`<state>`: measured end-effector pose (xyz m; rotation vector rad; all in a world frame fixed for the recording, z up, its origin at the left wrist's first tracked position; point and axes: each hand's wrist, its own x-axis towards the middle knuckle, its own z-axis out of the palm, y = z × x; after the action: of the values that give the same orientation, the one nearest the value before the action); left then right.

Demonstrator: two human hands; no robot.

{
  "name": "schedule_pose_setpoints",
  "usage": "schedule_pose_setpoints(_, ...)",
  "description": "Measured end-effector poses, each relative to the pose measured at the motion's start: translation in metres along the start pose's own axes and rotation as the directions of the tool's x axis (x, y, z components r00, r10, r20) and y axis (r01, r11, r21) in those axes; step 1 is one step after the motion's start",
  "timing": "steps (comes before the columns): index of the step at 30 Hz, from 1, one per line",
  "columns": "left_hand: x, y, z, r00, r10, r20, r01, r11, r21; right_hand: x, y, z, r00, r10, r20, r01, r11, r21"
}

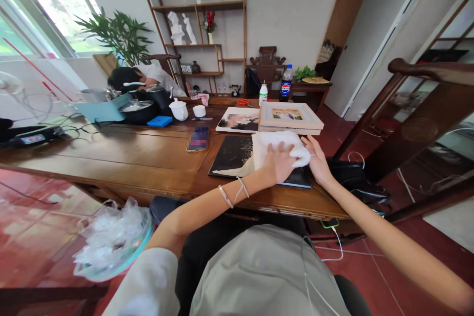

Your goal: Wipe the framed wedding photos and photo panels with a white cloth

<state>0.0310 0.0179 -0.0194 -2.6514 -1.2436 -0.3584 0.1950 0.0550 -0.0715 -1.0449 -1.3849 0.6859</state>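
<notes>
Your left hand [280,164] lies over the white cloth [274,138], its fingers spread apart across the top, which seems to suit pressing it down flat rather than pinching it. Your right hand [319,164] is at the cloth's right edge, fingers reaching forward along it, perhaps to keep that side from sliding; whether they grip the cloth or only rest against it, you cannot tell from this view. The cloth sits on the right part of the black panel [230,151], near the table's front edge, probably so both your arms can reach it without stretching. A cream strip of fabric [239,171] trails leftward from under it across the panel, beside pale specks on the dark surface. Just behind, the framed photo [288,114] lies face up on a stack and the photo print [237,119] lies beside it, likely set back to leave your hands room. The phone [199,139] lies apart to the left, and the red-handled scissors [243,102] are farther back, both out of your hands' way.
</notes>
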Motion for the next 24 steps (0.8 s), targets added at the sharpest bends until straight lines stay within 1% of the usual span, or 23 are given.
schedule_pose_setpoints(2,-0.017,0.012,-0.004,0.998,0.058,-0.015,-0.059,0.998,-0.009,0.001,-0.002,0.002,0.997,0.054,-0.057,-0.047,0.992,0.115)
schedule_pose_setpoints(3,-0.03,0.017,-0.008,0.995,0.098,-0.014,-0.098,0.995,-0.013,0.001,-0.004,0.002,0.995,0.073,-0.067,-0.063,0.987,0.15)
schedule_pose_setpoints(5,-0.059,0.02,-0.016,0.984,0.177,-0.002,-0.177,0.984,-0.033,0.001,-0.008,0.003,0.992,0.105,-0.063,-0.093,0.98,0.174)
schedule_pose_setpoints(6,-0.075,0.018,-0.02,0.98,0.199,0.005,-0.198,0.979,-0.05,0.0,-0.011,0.003,0.991,0.122,-0.052,-0.112,0.98,0.162)
schedule_pose_setpoints(8,-0.106,0.004,-0.028,0.978,0.209,0.025,-0.206,0.973,-0.109,-0.002,-0.016,0.003,0.988,0.155,-0.026,-0.151,0.983,0.104)
schedule_pose_setpoints(9,-0.119,-0.007,-0.032,0.982,0.185,0.038,-0.178,0.974,-0.14,-0.003,-0.018,0.004,0.986,0.164,-0.017,-0.163,0.984,0.068)
schedule_pose_setpoints(11,-0.14,-0.035,-0.036,0.995,0.083,0.054,-0.072,0.982,-0.175,-0.005,-0.019,0.004,0.989,0.151,-0.002,-0.151,0.989,-0.002)
schedule_pose_setpoints(12,-0.148,-0.05,-0.036,0.999,0.008,0.044,-0.001,0.985,-0.17,-0.005,-0.018,0.003,0.992,0.128,0.012,-0.128,0.991,-0.039)
schedule_pose_setpoints(14,-0.158,-0.079,-0.033,0.995,-0.102,0.003,0.101,0.984,-0.144,-0.005,-0.014,0.002,0.997,0.06,0.047,-0.054,0.992,-0.117)
schedule_pose_setpoints(16,-0.163,-0.102,-0.027,0.981,-0.185,-0.059,0.177,0.977,-0.121,-0.003,-0.01,0.0,0.996,-0.014,0.089,0.032,0.976,-0.214)
schedule_pose_setpoints(18,-0.165,-0.115,-0.02,0.972,-0.213,-0.1,0.201,0.973,-0.118,-0.002,-0.012,-0.003,0.987,-0.075,0.142,0.119,0.935,-0.334)
schedule_pose_setpoints(20,-0.166,-0.12,-0.016,0.972,-0.203,-0.119,0.186,0.973,-0.134,-0.005,-0.024,-0.003,0.966,-0.152,0.208,0.233,0.859,-0.456)
schedule_pose_setpoints(22,-0.167,-0.12,-0.016,0.971,-0.194,-0.138,0.17,0.971,-0.17,-0.013,-0.044,0.005,0.914,-0.251,0.318,0.393,0.742,-0.543)
schedule_pose_setpoints(23,-0.167,-0.12,-0.017,0.972,-0.191,-0.14,0.162,0.967,-0.196,-0.019,-0.056,0.013,0.87,-0.293,0.396,0.482,0.669,-0.566)
schedule_pose_setpoints(24,-0.167,-0.12,-0.019,0.972,-0.188,-0.138,0.154,0.962,-0.227,-0.026,-0.067,0.023,0.815,-0.307,0.491,0.566,0.603,-0.563)
